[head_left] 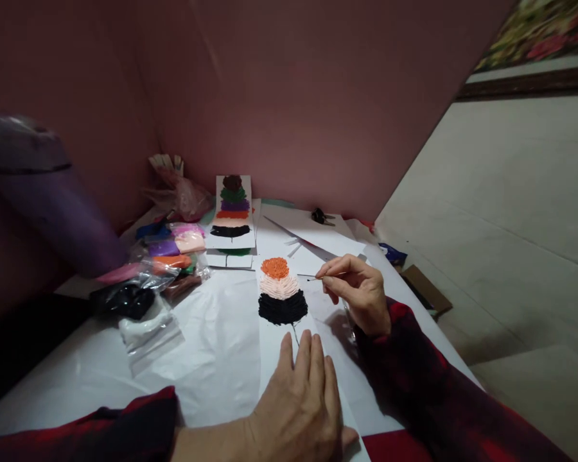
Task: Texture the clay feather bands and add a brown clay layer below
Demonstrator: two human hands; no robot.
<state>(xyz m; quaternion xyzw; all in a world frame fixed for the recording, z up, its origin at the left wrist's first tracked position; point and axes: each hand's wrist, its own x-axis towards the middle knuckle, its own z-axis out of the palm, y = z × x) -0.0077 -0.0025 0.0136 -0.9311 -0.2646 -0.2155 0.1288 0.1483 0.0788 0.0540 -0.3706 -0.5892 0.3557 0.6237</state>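
My left hand (304, 398) lies flat with fingers stretched over the lower part of a white paper strip (270, 350). On the strip is a textured leaf shape in orange (275, 267), pale peach (279, 287) and black (283, 308) clay-like bands, with a thin dark stem line below. Just right of the shape, my right hand (356, 289) pinches a thin stick with a dark tip (312, 279). The tip points left and appears apart from the bands. What kind of tool the stick is, I cannot make out.
To the left lie several plastic packets of coloured clay, among them orange (173, 261), black (125, 300) and white (147, 327). A multicoloured leaf card (232, 212) leans at the back. Keys (322, 216) rest on paper sheets. A purple cylinder (52, 199) stands far left.
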